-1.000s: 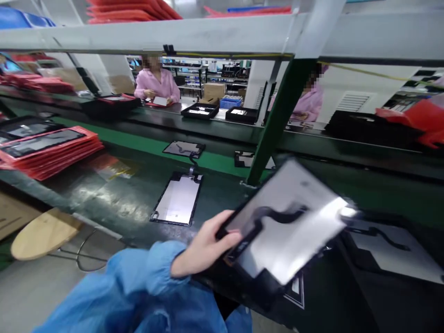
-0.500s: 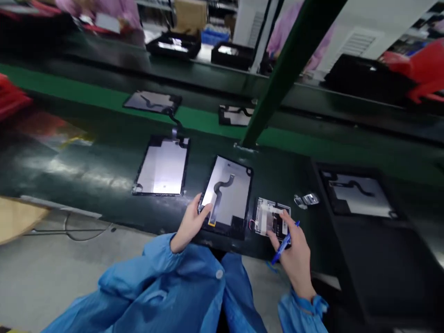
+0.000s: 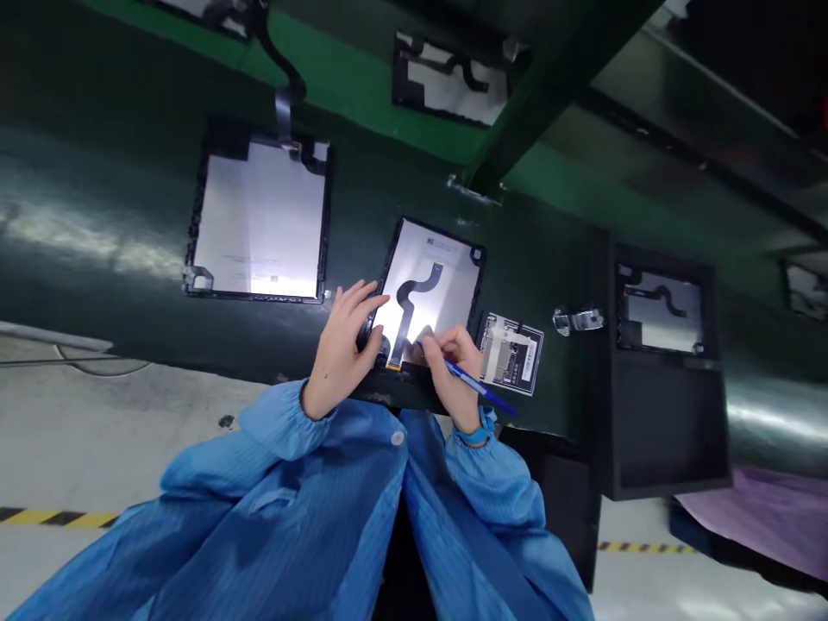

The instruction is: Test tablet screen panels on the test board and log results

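A display panel (image 3: 446,297) with a silvery back and a dark ribbon cable (image 3: 405,312) lies on the dark green bench before me. My left hand (image 3: 346,349) rests at its lower left edge, fingers stretched and apart. Over the panel's lower right corner, my right hand (image 3: 454,375) is closed round a blue pen (image 3: 482,388). The pen's tip end points toward the foot of the ribbon cable; whether it touches is hidden by the fingers. Right of that hand lies a small circuit board assembly (image 3: 511,354) with white tape and a label.
Another panel (image 3: 259,224) lies to the left, its cable running to the back. One more panel (image 3: 453,82) stands behind, beside a green post (image 3: 536,103). At right are a small shiny metal piece (image 3: 578,321) and a black tray (image 3: 669,431) holding a panel.
My right hand has moved left from the circuit board to the panel, carrying the pen. My left hand's fingers have spread onto the panel's edge. The view has tilted down.
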`<state>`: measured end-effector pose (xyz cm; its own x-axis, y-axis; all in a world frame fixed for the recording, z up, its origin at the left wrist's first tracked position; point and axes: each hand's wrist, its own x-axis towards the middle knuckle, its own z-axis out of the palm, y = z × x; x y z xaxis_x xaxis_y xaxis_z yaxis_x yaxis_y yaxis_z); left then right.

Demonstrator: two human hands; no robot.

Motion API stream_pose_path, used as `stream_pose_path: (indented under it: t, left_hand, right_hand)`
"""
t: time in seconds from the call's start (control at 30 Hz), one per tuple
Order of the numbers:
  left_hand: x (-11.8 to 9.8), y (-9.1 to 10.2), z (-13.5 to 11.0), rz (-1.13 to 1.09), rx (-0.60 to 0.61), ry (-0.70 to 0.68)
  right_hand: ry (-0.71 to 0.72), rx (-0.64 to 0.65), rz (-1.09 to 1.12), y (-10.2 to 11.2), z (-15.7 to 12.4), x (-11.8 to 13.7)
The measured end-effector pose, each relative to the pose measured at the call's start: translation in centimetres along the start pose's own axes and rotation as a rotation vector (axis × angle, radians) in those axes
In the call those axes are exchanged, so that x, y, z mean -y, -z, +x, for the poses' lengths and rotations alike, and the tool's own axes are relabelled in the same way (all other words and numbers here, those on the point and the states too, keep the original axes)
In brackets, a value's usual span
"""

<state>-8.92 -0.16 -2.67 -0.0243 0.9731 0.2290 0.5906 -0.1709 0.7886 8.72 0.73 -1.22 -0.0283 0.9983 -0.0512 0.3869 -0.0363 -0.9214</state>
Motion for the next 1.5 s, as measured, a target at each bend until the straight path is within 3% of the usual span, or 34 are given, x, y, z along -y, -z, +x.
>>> stream_pose_path:
  t: [0.1,0.27,0.4,0.5,0.67,0.83,0.93,1.03,1.13,1.23,1.37,1.43,1.5]
  left_hand:
    - [-0.1,0.2,0.0,0.007,0.010,0.004]
    - [-0.3,0.3,0.2,0.021,0.032,0.029]
    - [-0.1,0.2,0.0,0.026,0.041,0.030]
    - [-0.1,0.3,0.1,0.082,0.042,0.000]
    - [-1.0,0.0,3.1,0.335,0.168,-0.101]
    - [-2.2,-1.1,6.6,0.603,0.276,-0.056]
    - [-2.8,-1.2,6.4,0.483,0.282,-0.081]
    - [-3.9,-0.6,4.3,0.351,0.175,-0.157]
    - [-5.2,-0.2,1.6,0.353,0.087,-0.358]
    - [-6.2,-0.1,0.1,0.321,0.166,-0.512]
    - [-7.5,-0.7,0.6,0.052,0.311,-0.329]
    - [-8.1,-1.1,1.4,-0.069,0.321,-0.239]
    - [-8.5,-1.5,2.1,-0.114,0.319,-0.241]
  right_hand:
    - [0.099,-0.053,-0.138,0.1,-0.3,-0.4]
    - [0.134,0.008,-0.267,0.1,-0.6,-0.1]
    - [0.152,0.006,-0.264,0.0,-0.5,-0.1]
    - [0.109,-0.067,-0.180,0.1,-0.5,-0.5]
    - [0.040,-0.189,0.025,0.6,-0.4,-0.5]
    - [0.092,-0.197,0.068,2.2,0.3,0.8]
    - [0.048,-0.199,0.092,3.6,0.9,1.3]
    - [0.031,-0.153,0.160,4.8,0.8,1.4]
    - [0.072,-0.071,0.232,5.4,-0.2,1.8]
    - [0.079,-0.081,0.200,5.9,-1.5,2.1]
    - [0.141,-0.099,0.111,6.8,-2.7,2.1]
    - [0.186,-0.082,0.062,7.3,-2.9,2.0]
    - [0.206,-0.073,0.002,7.9,-3.0,2.0]
